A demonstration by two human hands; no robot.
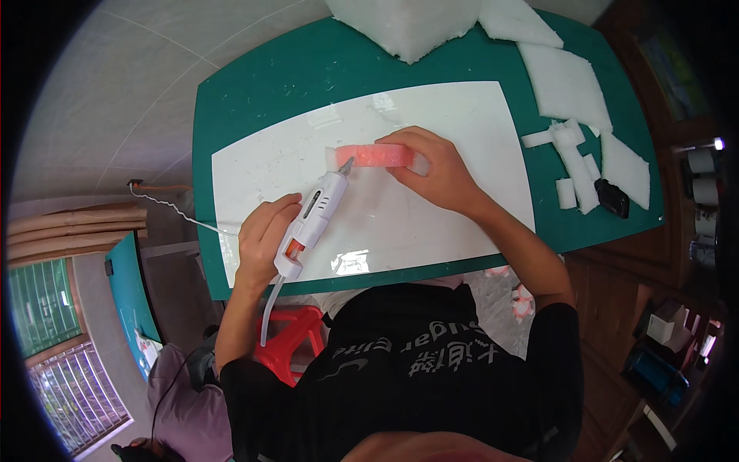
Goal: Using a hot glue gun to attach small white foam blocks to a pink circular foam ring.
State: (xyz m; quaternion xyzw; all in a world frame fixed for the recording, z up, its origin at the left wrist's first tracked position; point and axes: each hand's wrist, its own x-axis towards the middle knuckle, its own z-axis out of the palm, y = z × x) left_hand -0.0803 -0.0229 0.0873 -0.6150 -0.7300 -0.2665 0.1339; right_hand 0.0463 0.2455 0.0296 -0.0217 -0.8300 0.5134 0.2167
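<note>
My left hand [263, 237] is closed around the handle of a white hot glue gun [314, 212] with an orange trigger. A long translucent glue stick [269, 312] hangs out of its rear end. The metal nozzle points up and to the right, at the left part of a pink foam strip [373, 155]; whether it touches the foam I cannot tell. Whitish foam shows at both ends of the strip. My right hand [435, 173] grips the strip's right end between thumb and fingers, over a glossy white board [431, 231].
The board lies on a green table [262, 100]. A large white foam block [400, 27] stands at the far edge. Flat foam sheets [566, 85], small foam pieces and a black object [612, 198] lie at right. A white cord [188, 215] runs leftward. A red stool [291, 339] and another person [185, 393] are lower left.
</note>
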